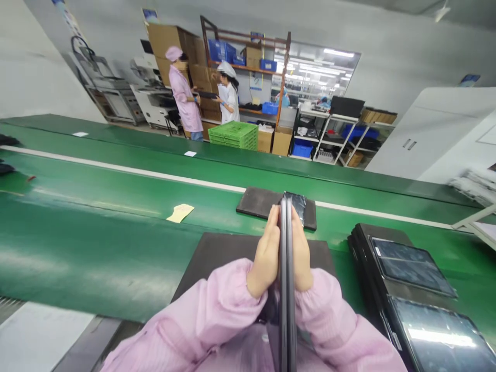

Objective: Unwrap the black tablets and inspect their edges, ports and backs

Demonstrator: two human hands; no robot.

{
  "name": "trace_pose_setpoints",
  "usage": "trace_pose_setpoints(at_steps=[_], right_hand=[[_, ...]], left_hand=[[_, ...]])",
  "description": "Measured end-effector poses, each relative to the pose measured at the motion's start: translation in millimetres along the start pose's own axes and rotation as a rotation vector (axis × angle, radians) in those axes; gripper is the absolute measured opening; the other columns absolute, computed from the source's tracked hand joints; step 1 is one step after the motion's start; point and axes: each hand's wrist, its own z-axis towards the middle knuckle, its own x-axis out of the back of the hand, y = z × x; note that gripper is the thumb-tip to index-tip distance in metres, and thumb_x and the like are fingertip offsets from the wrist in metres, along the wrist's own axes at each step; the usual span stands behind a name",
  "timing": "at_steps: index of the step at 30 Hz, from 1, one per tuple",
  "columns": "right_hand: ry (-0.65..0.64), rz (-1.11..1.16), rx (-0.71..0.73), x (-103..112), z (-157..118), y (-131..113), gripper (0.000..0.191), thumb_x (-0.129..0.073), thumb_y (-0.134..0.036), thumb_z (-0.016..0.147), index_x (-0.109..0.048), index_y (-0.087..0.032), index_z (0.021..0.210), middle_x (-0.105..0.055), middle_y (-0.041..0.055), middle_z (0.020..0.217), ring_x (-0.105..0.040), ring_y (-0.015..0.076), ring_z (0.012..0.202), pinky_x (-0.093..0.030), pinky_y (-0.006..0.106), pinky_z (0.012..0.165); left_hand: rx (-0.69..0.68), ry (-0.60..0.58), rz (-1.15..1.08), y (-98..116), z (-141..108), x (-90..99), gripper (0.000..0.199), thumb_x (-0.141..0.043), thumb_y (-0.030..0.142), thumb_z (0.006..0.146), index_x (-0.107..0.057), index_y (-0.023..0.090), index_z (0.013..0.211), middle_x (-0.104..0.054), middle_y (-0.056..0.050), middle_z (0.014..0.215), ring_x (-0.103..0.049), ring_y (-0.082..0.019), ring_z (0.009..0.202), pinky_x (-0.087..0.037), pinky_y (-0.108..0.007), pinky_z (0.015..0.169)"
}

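Observation:
Two thin dark slabs (pixel 287 279), like tablets or panels, stand upright on edge, face to face, in front of my chest. My left hand (pixel 267 253) presses flat on their left side and my right hand (pixel 300 250) on their right, fingers pointing forward, so the pair is held between my palms. Below them lies a large dark mat (pixel 217 253) on the green surface. Just beyond my fingertips is a dark foam pad (pixel 258 202) with a small black film-wrapped item (pixel 296 201) on it.
At the right, stacked dark trays (pixel 395 235) carry glossy screens (pixel 414 263). A yellow paper (pixel 180 212) lies on the green belt (pixel 96 206) to the left. Beyond it are a green crate (pixel 232 135), shelving and two people, one in pink (pixel 186 98) and one in white (pixel 229 98).

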Motion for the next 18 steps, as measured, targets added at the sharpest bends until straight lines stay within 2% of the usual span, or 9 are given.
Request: trace_pose_setpoints(at_steps=[5, 10, 14, 18], right_hand=[[0.008, -0.013, -0.117, -4.8, 13.6, 9.7, 0.047, -0.035, -0.039, 0.092, -0.045, -0.017, 0.132, -0.046, 0.0036, 0.138, -0.037, 0.0162, 0.13, -0.028, 0.034, 0.112], [0.027, -0.014, -0.157, -5.5, 17.4, 16.5, 0.047, -0.034, -0.035, 0.091, -0.045, -0.013, 0.131, -0.047, 0.0057, 0.137, -0.04, 0.0143, 0.128, -0.028, 0.031, 0.111], [0.038, -0.015, -0.152, -5.4, 19.9, 18.2, 0.046, -0.034, -0.034, 0.091, -0.046, -0.012, 0.13, -0.046, 0.0069, 0.137, -0.041, 0.0142, 0.127, -0.029, 0.031, 0.11], [0.08, -0.042, -0.081, -3.5, 15.5, 32.5, 0.047, -0.036, -0.038, 0.091, -0.045, -0.016, 0.131, -0.045, 0.0074, 0.139, -0.041, 0.0165, 0.127, -0.029, 0.035, 0.11]], left_hand=[[0.103, 0.074, -0.031, -10.7, 13.3, -2.1, 0.046, -0.032, 0.034, 0.094, -0.039, 0.018, 0.136, -0.035, -0.004, 0.146, -0.028, -0.016, 0.136, -0.018, -0.032, 0.116], [0.159, 0.099, -0.022, -12.3, 16.4, -3.2, 0.043, -0.031, 0.028, 0.094, -0.041, 0.017, 0.135, -0.037, -0.003, 0.145, -0.03, -0.015, 0.135, -0.021, -0.031, 0.115], [0.158, 0.09, -0.096, -19.0, 20.2, -2.9, 0.044, -0.033, 0.03, 0.094, -0.04, 0.016, 0.135, -0.036, -0.004, 0.146, -0.029, -0.015, 0.135, -0.02, -0.031, 0.115], [0.15, 0.106, -0.131, -40.3, 19.2, -1.0, 0.044, -0.038, 0.033, 0.092, -0.042, 0.018, 0.133, -0.038, -0.005, 0.145, -0.032, -0.016, 0.134, -0.023, -0.033, 0.114]])
